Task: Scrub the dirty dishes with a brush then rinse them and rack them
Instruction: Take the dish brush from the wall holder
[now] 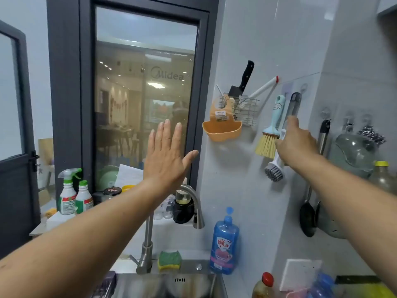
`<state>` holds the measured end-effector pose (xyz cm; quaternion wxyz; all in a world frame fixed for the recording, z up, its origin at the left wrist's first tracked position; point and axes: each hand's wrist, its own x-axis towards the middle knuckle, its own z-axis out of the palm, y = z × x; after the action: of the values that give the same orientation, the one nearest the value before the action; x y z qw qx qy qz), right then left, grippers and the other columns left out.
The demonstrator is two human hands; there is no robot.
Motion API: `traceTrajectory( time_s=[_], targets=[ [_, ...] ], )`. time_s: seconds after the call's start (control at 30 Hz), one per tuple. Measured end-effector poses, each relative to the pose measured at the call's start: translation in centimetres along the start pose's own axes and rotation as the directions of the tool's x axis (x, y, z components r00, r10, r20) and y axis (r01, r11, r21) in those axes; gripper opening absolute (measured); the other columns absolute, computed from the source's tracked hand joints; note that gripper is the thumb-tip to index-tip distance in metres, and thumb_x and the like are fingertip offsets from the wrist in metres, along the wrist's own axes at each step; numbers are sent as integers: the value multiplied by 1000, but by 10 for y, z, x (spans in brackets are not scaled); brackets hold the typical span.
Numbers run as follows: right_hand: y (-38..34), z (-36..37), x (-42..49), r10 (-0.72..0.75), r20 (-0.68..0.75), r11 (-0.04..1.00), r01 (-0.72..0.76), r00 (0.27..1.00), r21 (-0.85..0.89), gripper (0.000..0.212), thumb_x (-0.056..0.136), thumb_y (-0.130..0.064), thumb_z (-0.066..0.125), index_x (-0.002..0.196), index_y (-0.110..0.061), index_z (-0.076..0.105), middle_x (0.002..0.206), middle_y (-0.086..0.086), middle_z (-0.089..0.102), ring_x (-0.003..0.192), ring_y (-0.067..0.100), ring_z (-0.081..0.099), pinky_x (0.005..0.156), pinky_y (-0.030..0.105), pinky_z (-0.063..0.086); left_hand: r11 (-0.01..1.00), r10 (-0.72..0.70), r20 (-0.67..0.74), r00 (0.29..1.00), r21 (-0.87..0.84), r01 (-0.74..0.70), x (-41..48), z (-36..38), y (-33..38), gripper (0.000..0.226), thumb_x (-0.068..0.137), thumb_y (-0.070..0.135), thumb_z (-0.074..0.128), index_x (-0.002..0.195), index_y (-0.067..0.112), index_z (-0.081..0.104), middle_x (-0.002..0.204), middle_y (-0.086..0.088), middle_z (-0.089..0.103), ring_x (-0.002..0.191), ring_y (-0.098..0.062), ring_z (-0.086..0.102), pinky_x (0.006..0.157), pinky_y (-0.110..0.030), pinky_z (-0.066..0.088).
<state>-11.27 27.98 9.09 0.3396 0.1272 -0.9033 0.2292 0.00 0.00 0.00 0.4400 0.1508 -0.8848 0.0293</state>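
Grey-bristled and white-necked, the dish brush (274, 171) hangs head-down on the tiled wall from a clear suction hook (303, 87) at its 12 o'clock. The step in hand is, as I judge it, fetching the brush before any scrubbing starts. The right hand (297, 145) covers the middle of the handle with its back to the camera: the handle runs under the palm, the bristle head pokes out at the hand's 7 o'clock, and the dark translucent upper handle rises past it at 12 o'clock. The thumb (279, 143) lies at 9 o'clock against the white neck, and one finger (291, 122), blurred, points up along the handle; whether the other fingers are wrapped round it I cannot tell. To do this well, the hand should probably close firmly round the handle and lift toward 12 o'clock, so the loop clears the hook; tugging outward could pull the suction cup off the tile. A teal-handled broom brush (272, 125) hangs just beside at 9 o'clock and a steel ladle (307, 218) near at 3 o'clock, so a straight lift should avoid knocking either. The left hand (166, 153) is raised before the window, well apart at 9 o'clock, holding nothing, fingers straight and slightly spread. The steel sink (163, 284) lies at the view's 6 o'clock, its contents too dim to make out.
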Motion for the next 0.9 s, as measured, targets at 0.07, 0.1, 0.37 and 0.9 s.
traceTrajectory(
  time_s=[0.07, 0.1, 0.37, 0.9],
  targets=[
    [-1, 7, 1, 55, -6, 998, -54, 998, 40, 47, 96, -10, 48, 136, -20, 25, 98, 15, 54, 83, 41, 56, 72, 48, 53, 1000, -8, -7, 1000, 14, 8, 2, 2, -9, 82, 101, 69, 5, 163, 16, -9, 170, -14, -13, 157, -26, -15, 128, -46, -4],
    [-1, 11, 1, 71, -6, 995, -70, 997, 66, 53, 96, -10, 48, 140, -22, 21, 99, 13, 52, 83, 40, 55, 71, 47, 52, 1000, -8, -17, 1000, 28, 9, 4, 3, -14, 83, 100, 69, 3, 163, 16, -8, 170, -14, -12, 157, -26, -14, 128, -46, -3],
    [-11, 30, 12, 128, 12, 988, -128, 992, 84, 70, 94, -6, 46, 151, -29, 11, 102, 15, 53, 74, 35, 54, 59, 39, 47, 996, 70, -21, 997, -45, -71, 23, 12, 4, 83, 101, 69, 8, 163, 17, -9, 170, -13, -15, 157, -26, -17, 128, -45, -6],
    [-3, 13, 23, 94, -34, 993, -92, 995, 75, 40, 92, -3, 49, 126, -15, 30, 106, 16, 62, 88, 38, 56, 71, 43, 47, 933, 283, 10, 959, -235, -272, 62, 33, 174, 75, 106, 61, 15, 162, 16, -11, 170, -12, -16, 157, -25, -17, 128, -44, -6]
  ],
)
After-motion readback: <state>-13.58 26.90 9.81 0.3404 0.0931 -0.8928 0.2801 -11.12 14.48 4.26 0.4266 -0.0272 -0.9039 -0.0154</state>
